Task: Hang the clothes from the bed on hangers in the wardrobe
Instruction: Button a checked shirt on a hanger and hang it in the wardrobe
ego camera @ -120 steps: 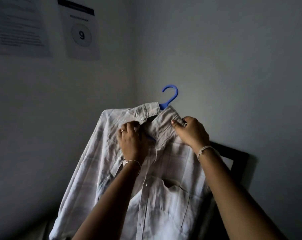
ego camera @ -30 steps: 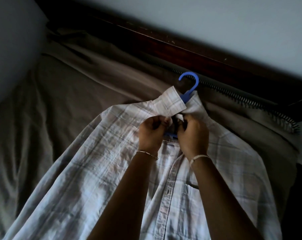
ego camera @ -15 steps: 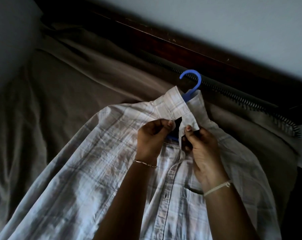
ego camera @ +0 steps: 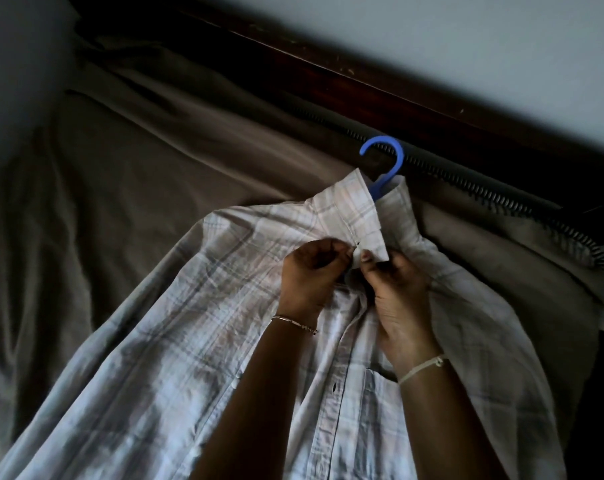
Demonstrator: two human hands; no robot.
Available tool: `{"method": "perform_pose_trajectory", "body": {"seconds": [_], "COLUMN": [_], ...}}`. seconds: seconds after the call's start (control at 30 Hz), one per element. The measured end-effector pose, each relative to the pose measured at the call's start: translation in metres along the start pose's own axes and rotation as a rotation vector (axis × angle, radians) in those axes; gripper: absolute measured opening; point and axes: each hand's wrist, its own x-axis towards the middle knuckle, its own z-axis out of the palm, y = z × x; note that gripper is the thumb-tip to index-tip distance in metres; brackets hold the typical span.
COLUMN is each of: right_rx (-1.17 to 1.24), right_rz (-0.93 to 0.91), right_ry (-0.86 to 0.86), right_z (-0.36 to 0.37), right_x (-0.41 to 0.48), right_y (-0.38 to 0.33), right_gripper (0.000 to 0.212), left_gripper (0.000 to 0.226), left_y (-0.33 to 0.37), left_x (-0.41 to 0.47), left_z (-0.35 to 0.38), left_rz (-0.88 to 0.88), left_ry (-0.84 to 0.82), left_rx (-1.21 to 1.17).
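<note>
Nothing fancy here: the shirt (ego camera: 207,306) is laid front-up on the bed (ego camera: 137,168), with the blue hanger (ego camera: 388,178) already tucked inside it. Only the hook is seen, poking out of the collar (ego camera: 349,216) at the far end, close to the dark wooden bed frame (ego camera: 328,84). Both hands are clamped on the fabric right at the throat of the shirt. The edge of the front opening is pinched by the left hand (ego camera: 307,271) from the left, and the collar tip is pinched under the thumb of the right hand (ego camera: 397,289) from the right, with the two hands almost touching. The top button is probably being done up, but the button itself is hidden by the fingers, so that can't be told for sure. Handling-wise, the shirt is judged to be light, thin and floppy, easily wrinkled, with a bit of stiffness only in the collar and button band, so those are the spots best gripped for buttoning. For carrying, the hook should probably be taken instead, since the cloth would just sag and could be dragged off the smooth plastic if it's pulled by a sleeve. The rest of the shirt is spread toward the near side, under both forearms, with one sleeve trailing off to the near left. No wardrobe is seen, so the hanging itself is not yet done.
</note>
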Motion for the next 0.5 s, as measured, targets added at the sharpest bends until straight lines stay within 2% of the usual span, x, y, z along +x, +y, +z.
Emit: {"method": "perform_pose_trajectory", "body": {"seconds": [0.13,0.27,0.37,0.43,0.5], "right_rx": [-0.179,-0.71,-1.053,-1.234,-1.36], "right_rz": [-0.116,-0.428,-0.541,-0.588,-0.601], "right_ry": [-0.008,0.176,0.333,0.36,0.364], "right_z": [0.002,0.003,0.007,0.004,-0.002], "right_x": [-0.003,-0.006,-0.004,0.0,0.002], "right_y": [0.009,0.025,0.028,0.029,0.031], "right_gripper": [0.042,0.037,0.043,0.047,0.046], "left_gripper": [0.012,0.008,0.007,0.003,0.011], "left_y": [0.001,0.003,0.005,0.005,0.005], "left_x": [0.001,0.0,-0.002,-0.002,-0.002], "left_z": [0.0,0.001,0.001,0.0,0.0], "left_rz": [-0.016,-0.019,-0.037,-0.053,-0.063], "left_ry": [0.002,-0.018,-0.007,-0.005,-0.002], "left_rx": [0.024,0.012,-0.015,-0.042,-0.046]}}
